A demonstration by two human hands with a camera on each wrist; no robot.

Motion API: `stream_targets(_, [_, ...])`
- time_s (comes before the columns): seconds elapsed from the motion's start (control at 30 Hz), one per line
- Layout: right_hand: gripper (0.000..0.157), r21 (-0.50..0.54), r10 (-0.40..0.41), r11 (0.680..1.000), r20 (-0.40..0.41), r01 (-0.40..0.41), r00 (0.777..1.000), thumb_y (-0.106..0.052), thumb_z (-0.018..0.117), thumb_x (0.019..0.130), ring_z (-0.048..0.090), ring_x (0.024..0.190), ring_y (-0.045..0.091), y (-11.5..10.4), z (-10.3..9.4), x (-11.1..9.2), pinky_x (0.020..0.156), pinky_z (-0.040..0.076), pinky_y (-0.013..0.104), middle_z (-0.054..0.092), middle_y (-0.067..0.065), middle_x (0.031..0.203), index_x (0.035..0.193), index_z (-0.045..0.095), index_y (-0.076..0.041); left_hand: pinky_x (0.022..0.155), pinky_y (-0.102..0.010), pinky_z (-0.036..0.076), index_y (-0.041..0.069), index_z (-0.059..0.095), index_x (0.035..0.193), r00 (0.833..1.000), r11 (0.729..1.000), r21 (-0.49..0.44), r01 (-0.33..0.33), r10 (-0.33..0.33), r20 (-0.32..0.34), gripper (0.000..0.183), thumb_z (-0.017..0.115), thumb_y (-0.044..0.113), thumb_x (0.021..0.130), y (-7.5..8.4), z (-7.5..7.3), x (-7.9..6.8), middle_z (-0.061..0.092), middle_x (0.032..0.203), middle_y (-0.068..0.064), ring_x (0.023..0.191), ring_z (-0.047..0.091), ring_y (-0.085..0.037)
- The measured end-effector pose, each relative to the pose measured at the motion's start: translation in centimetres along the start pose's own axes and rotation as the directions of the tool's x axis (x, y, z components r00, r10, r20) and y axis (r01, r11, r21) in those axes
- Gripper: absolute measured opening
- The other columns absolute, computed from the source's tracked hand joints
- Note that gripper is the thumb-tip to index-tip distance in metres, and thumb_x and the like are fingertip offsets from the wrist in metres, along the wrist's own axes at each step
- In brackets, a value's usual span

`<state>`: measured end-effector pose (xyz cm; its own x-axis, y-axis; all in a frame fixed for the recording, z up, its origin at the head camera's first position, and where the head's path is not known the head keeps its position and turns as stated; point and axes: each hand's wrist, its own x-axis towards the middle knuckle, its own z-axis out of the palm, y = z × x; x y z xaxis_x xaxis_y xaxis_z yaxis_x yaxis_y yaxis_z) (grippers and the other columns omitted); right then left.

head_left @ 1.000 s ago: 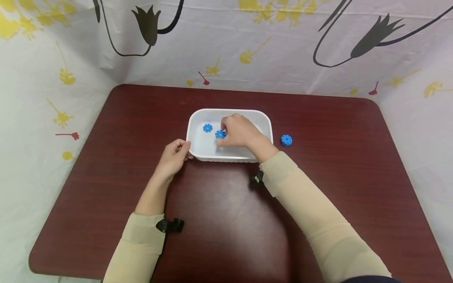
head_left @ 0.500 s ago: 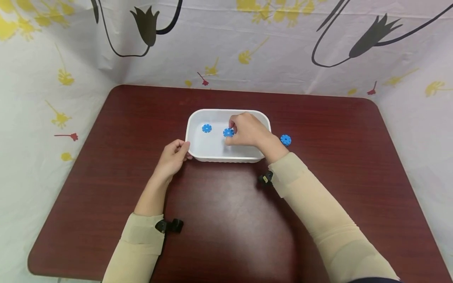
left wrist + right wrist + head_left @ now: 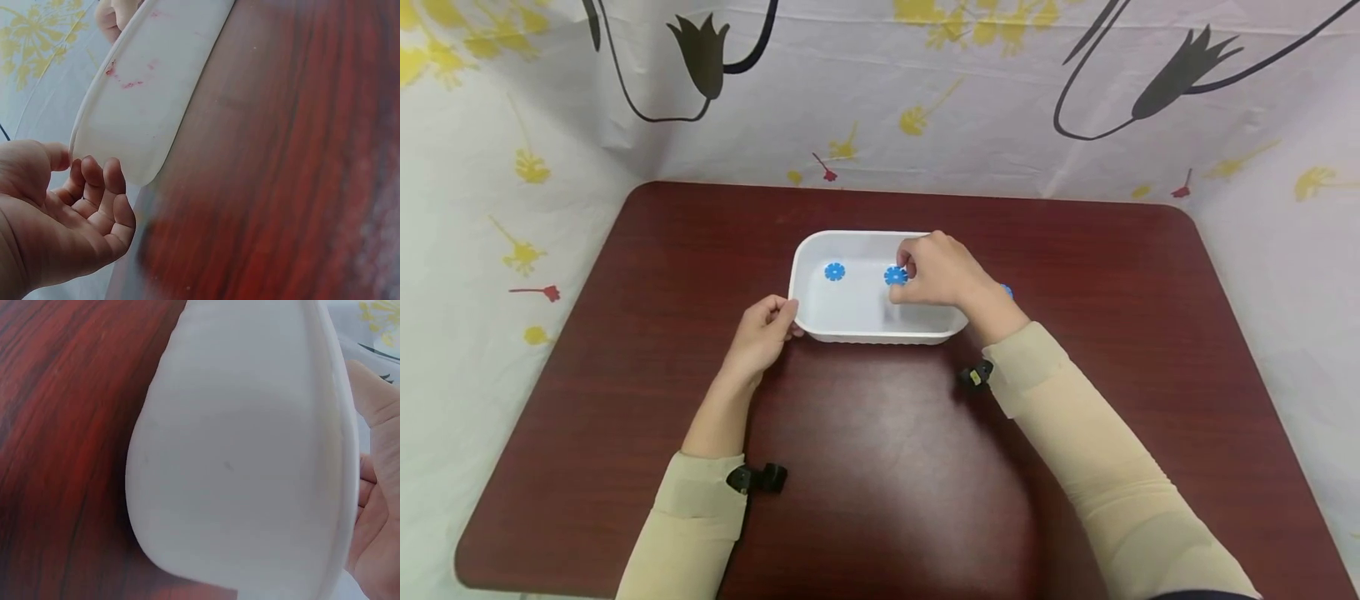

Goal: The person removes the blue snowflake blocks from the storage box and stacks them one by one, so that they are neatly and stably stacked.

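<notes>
A white plastic bin [image 3: 880, 338] stands on the table. My left hand [image 3: 762, 335] pinches its left rim near the front corner, thumb on top; the left wrist view shows the curled fingers [image 3: 94, 184] under the rim. Over the bin's right half, my right hand [image 3: 943, 271] holds a blue notched disc [image 3: 895, 276] between thumb and fingers. Another blue notched disc [image 3: 835, 272] lies on the bin floor to the left. In the right wrist view the bin's side wall [image 3: 237, 444] hides most of the right hand and the disc.
More blue notched discs [image 3: 1007, 291] lie on the table right of the bin, mostly hidden behind my right wrist. The dark red table [image 3: 880, 467] has rounded corners, and a patterned white sheet [image 3: 880, 100] hangs behind it.
My right hand has moved rightward across the bin with the disc it pinches, and its wrist now covers most of the discs outside. The left hand keeps its grip on the rim.
</notes>
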<state>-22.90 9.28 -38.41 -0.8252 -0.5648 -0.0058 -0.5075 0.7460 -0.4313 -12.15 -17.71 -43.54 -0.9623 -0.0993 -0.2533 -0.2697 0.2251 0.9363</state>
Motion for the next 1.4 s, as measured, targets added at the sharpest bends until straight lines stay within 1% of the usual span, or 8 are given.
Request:
stream_targets(0.07, [0.029, 0.005, 0.003, 1.000, -0.003, -0.003, 1.000, -0.031, 0.073, 0.068, 0.053, 0.068, 0.019, 0.2, -0.2, -0.1, 0.063, 0.043, 0.033, 0.061, 0.001, 0.073, 0.086, 0.066, -0.010, 0.078, -0.030, 0.050, -0.008, 0.060, 0.105, 1.000, 1.000, 0.001, 0.001, -0.001, -0.004, 0.033, 0.052, 0.024, 0.107, 0.0, 0.0, 0.0, 0.065, 0.082, -0.010, 0.079, 0.062, -0.019])
stream_targets(0.27, [0.026, 0.004, -0.028, 1.000, -0.040, 0.028, 0.999, -0.028, 0.074, 0.067, 0.054, 0.066, 0.019, 1.1, -0.8, -0.6, 0.063, 0.044, 0.033, 0.062, 0.001, 0.072, 0.083, 0.066, -0.009, 0.077, -0.028, 0.050, -0.009, 0.059, 0.105, 1.000, 1.000, 0.002, -0.003, 0.003, -0.004, 0.032, 0.052, 0.023, 0.107, 0.1, -0.1, -0.1, 0.065, 0.081, -0.009, 0.078, 0.062, -0.017])
stream_targets(0.4, [0.024, 0.019, -0.027, 0.999, -0.060, 0.029, 0.998, -0.025, 0.075, 0.066, 0.053, 0.064, 0.018, 1.7, -1.3, -1.1, 0.062, 0.043, 0.033, 0.061, 0.001, 0.070, 0.080, 0.065, -0.009, 0.076, -0.027, 0.050, -0.008, 0.059, 0.104, 1.000, 1.000, 0.000, -0.003, 0.003, -0.002, 0.032, 0.052, 0.023, 0.107, 0.1, -0.1, -0.1, 0.065, 0.081, -0.008, 0.077, 0.062, -0.015])
stream_targets(0.53, [0.025, 0.034, -0.024, 0.999, -0.074, 0.026, 0.997, -0.024, 0.077, 0.066, 0.055, 0.066, 0.019, 2.0, -1.9, -1.5, 0.063, 0.045, 0.033, 0.063, 0.002, 0.072, 0.082, 0.066, -0.007, 0.076, -0.027, 0.050, -0.008, 0.059, 0.105, 1.000, 1.000, -0.002, 0.001, -0.001, -0.002, 0.032, 0.052, 0.023, 0.107, 0.2, 0.0, -0.1, 0.064, 0.080, -0.006, 0.076, 0.062, -0.014])
stream_targets(0.7, [0.027, 0.048, -0.002, 0.999, -0.079, 0.005, 0.997, -0.024, 0.077, 0.067, 0.057, 0.069, 0.019, 2.7, -2.6, -2.2, 0.066, 0.046, 0.034, 0.065, 0.004, 0.075, 0.085, 0.066, -0.006, 0.076, -0.027, 0.051, -0.008, 0.060, 0.106, 1.000, 1.000, -0.004, 0.008, -0.008, 0.004, 0.032, 0.052, 0.023, 0.107, 0.3, 0.1, -0.1, 0.064, 0.081, -0.005, 0.076, 0.063, -0.014])
stream_targets(0.9, [0.027, 0.050, 0.027, 0.998, -0.089, -0.022, 0.996, -0.023, 0.077, 0.068, 0.058, 0.069, 0.019, 3.7, -3.4, -3.2, 0.066, 0.047, 0.034, 0.066, 0.003, 0.076, 0.087, 0.067, -0.006, 0.076, -0.027, 0.051, -0.008, 0.059, 0.106, 1.000, 1.000, 0.003, 0.014, -0.014, 0.003, 0.033, 0.052, 0.024, 0.107, 0.3, 0.2, 0.0, 0.064, 0.080, -0.004, 0.076, 0.063, -0.014])
stream_targets(1.13, [0.026, 0.062, 0.018, 0.998, -0.131, -0.010, 0.991, -0.021, 0.078, 0.069, 0.057, 0.067, 0.016, 4.7, -4.2, -4.2, 0.065, 0.047, 0.034, 0.065, 0.002, 0.073, 0.087, 0.067, -0.006, 0.077, -0.028, 0.051, -0.008, 0.059, 0.106, 1.000, 1.000, 0.008, 0.012, -0.012, 0.002, 0.033, 0.052, 0.024, 0.107, 0.2, 0.1, 0.0, 0.064, 0.080, -0.003, 0.075, 0.063, -0.013])
stream_targets(1.4, [0.022, 0.051, 0.049, 0.998, -0.174, -0.040, 0.984, -0.021, 0.078, 0.071, 0.060, 0.067, 0.015, 6.0, -4.6, -5.1, 0.064, 0.048, 0.034, 0.067, 0.003, 0.073, 0.083, 0.066, -0.007, 0.078, -0.028, 0.051, -0.008, 0.059, 0.106, 1.000, 1.000, 0.006, 0.013, -0.013, -0.001, 0.034, 0.051, 0.025, 0.107, 0.0, 0.0, 0.0, 0.064, 0.080, -0.004, 0.076, 0.063, -0.014])
